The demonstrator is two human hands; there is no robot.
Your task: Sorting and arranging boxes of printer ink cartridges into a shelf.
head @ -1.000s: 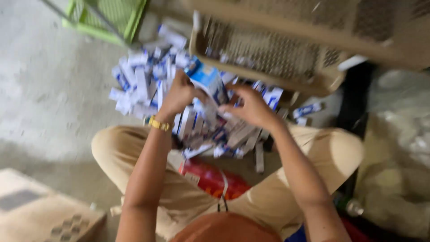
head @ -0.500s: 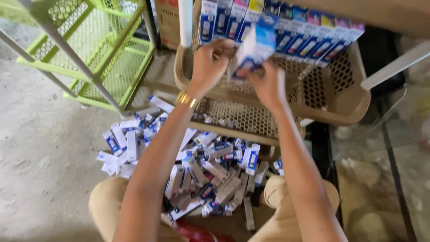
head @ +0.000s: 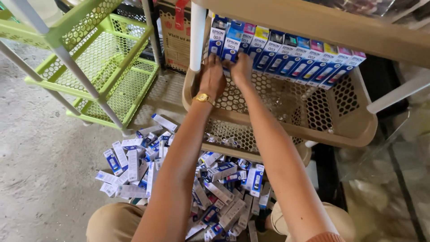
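Both hands are up at the beige rack shelf (head: 349, 130) now, the left hand (head: 212, 79) and right hand (head: 242, 69) side by side, fingers curled narrow on a blue-and-white box (head: 231, 48) at the left end of the upright box row (head: 309, 62). More boxes lie in a heap on the floor (head: 148, 166) by the person's knees, with a green rack (head: 112, 67) off to the left.

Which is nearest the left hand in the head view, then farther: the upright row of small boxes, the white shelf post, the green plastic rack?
1. Upright row of small boxes, at the fingertips of the left hand.
2. White shelf post, just left.
3. Green plastic rack, far left.
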